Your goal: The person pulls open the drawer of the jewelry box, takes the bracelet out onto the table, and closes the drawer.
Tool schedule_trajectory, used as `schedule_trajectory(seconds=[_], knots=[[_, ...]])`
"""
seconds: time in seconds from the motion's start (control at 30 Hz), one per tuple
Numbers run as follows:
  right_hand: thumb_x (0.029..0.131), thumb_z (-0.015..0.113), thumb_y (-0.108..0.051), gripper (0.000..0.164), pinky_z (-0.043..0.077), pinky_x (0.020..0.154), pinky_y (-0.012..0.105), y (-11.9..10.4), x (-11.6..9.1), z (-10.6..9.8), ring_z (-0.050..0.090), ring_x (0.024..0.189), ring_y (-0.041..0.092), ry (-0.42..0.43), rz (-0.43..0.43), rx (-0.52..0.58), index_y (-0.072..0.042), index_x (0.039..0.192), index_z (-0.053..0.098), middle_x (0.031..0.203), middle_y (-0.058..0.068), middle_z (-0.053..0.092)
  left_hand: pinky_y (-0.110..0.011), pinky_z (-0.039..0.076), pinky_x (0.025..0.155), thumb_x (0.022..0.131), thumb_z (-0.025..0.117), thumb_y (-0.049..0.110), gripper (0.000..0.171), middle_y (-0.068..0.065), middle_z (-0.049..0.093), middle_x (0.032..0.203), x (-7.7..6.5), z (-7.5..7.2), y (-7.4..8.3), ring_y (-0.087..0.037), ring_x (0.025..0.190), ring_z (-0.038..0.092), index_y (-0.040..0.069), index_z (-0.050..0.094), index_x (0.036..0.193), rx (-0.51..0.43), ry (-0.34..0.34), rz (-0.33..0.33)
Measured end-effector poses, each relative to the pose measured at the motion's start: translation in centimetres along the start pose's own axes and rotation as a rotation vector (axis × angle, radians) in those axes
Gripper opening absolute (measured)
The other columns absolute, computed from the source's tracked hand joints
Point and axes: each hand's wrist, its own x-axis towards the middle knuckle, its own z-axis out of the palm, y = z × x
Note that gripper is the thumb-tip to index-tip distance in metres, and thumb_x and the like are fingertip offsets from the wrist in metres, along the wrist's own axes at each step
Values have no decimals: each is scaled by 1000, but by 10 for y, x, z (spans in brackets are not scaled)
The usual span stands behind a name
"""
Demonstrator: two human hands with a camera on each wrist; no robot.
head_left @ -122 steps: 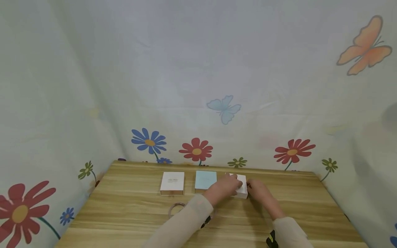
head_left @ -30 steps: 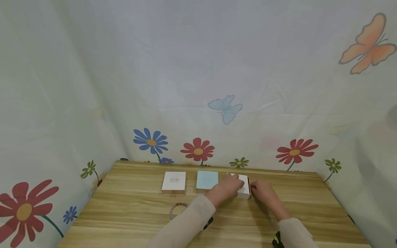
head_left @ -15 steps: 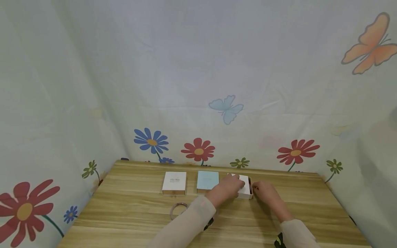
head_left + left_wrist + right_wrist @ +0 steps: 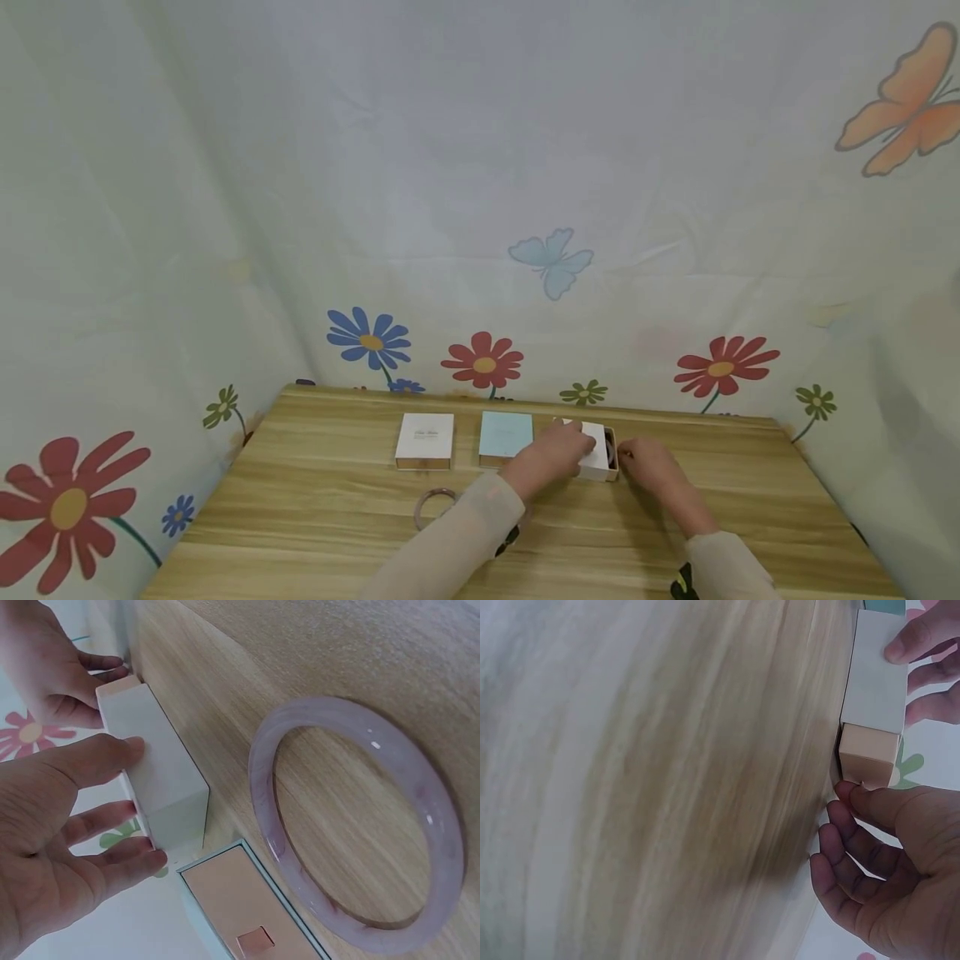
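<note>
My left hand (image 4: pixel 551 454) grips the outer sleeve of a small white drawer box (image 4: pixel 157 750) on the table, thumb on one side and fingers on the other. At the box's right end, my right hand (image 4: pixel 656 471) pinches the beige drawer (image 4: pixel 868 746) at its end with thumb and index fingertip, other fingers curled loosely. The drawer sticks partway out of the sleeve, and a piece of a pale bangle (image 4: pixel 611 452) shows in its opening. In the left wrist view, a lilac bangle (image 4: pixel 442 885) lies flat on the table near the left hand.
A light blue box (image 4: pixel 506 433) stands left of the gripped one, and a white box with lettering (image 4: pixel 425 435) farther left. Another bangle (image 4: pixel 417 512) lies in front of them, partly behind the left sleeve. A flowered curtain (image 4: pixel 480 208) hangs behind the wooden table (image 4: pixel 300 500).
The right hand has moved right, and the drawer has slid out of the white sleeve, exposing its dark inside and part of a bangle. The left hand keeps its hold on the sleeve.
</note>
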Motion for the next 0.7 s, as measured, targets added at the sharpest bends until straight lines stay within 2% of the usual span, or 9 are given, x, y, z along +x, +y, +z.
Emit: schedule_trajectory(seconds=[0.23, 0.47, 0.7], knots=[[93, 66, -4, 15, 52, 68, 43, 3, -2, -2, 62, 71, 20, 19, -30, -35, -9, 82, 74, 78, 6, 70, -28, 52, 80, 89, 80, 32, 29, 5, 63, 111, 1, -2, 2, -15, 98, 62, 29, 69, 116, -36, -14, -27], [92, 67, -4, 13, 54, 70, 45, 6, -2, -3, 66, 74, 23, 38, -34, -59, -8, 84, 77, 81, 7, 72, -26, 52, 76, 88, 81, 28, 35, 3, 64, 115, 1, -8, -2, -13, 94, 62, 26, 66, 120, -91, -32, -30], [93, 67, -4, 16, 52, 67, 44, 9, -3, -4, 63, 70, 21, 23, -33, -52, -9, 79, 74, 77, 6, 70, -26, 53, 81, 88, 82, 30, 45, 2, 63, 122, 2, -5, -2, -15, 101, 63, 26, 63, 130, -111, -43, -49]])
